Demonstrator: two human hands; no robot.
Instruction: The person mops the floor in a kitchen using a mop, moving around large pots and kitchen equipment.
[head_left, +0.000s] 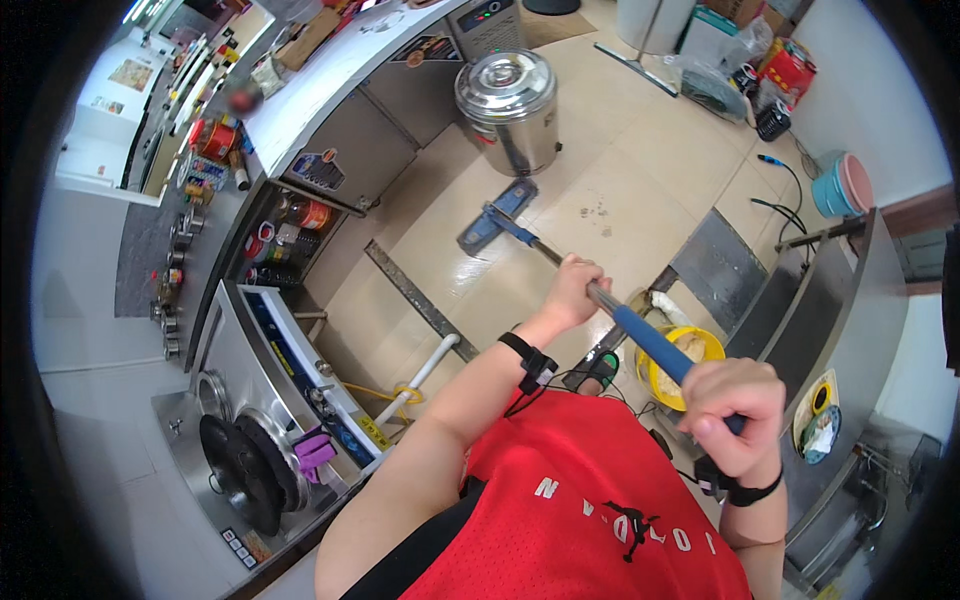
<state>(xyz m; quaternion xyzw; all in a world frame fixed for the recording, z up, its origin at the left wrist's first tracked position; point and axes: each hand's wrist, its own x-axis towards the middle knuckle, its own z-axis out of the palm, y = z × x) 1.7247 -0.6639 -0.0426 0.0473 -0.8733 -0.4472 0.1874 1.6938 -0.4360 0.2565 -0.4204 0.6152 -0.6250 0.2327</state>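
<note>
My left hand (576, 291) grips the metal shaft of a flat mop, partway along the pole. Around the blue padded grip (652, 341) near the pole's upper end, my right hand (735, 412) is closed. The mop's flat blue head (498, 215) lies on the wet-looking tiled floor (592, 176). Just beyond the head stands a lidded stainless steel pot (507, 112). Small dark spots mark the tiles to the right of the mop head.
A yellow bucket (711, 346) stands by my foot. A metal floor strip (420, 296) and a white pipe (424, 367) lie left, beside a stove with a black wok (240, 476). A floor squeegee (637, 69), bags and blue and pink buckets (834, 187) are at the right.
</note>
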